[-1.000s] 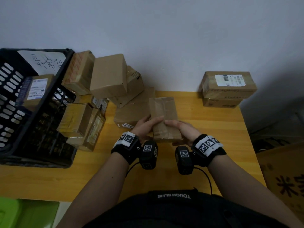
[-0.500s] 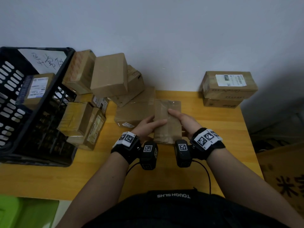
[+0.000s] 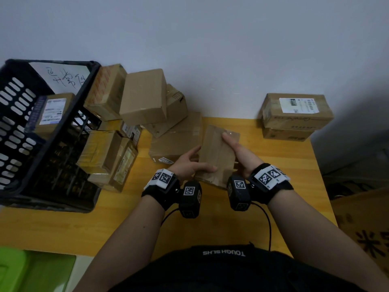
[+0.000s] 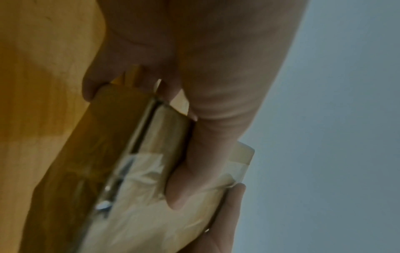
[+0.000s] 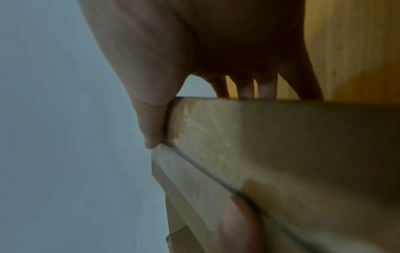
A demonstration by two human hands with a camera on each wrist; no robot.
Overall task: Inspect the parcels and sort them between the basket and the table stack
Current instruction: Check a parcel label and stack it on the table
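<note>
While both hands hold it, the flat parcel (image 3: 217,157) sits tilted above the table (image 3: 273,197), near the middle. Head view: my left hand (image 3: 190,163) grips its left edge, thumb across the top face. My right hand (image 3: 239,152) grips the right edge, thumb lying along the top. Landmark is the held parcel. Touching or just behind its left side is a loose pile of parcels (image 3: 145,114), leaning against the wall. Further left of that sits the black basket (image 3: 52,144), with one labelled box (image 3: 50,111) inside and a handwritten sheet (image 3: 63,76) at its back wall. Well to the right of the held parcel, at the table's back corner, the table stack (image 3: 294,116): two boxes, label on top.

Left wrist view: left hand (image 4: 194,85) wraps the flat parcel (image 4: 140,171), thumb pressed on the taped face, fingers curled under; blurry.

Right wrist view: right hand (image 5: 194,51) clamps the flat parcel (image 5: 281,145), thumb on one side, fingers behind the far edge.
</note>
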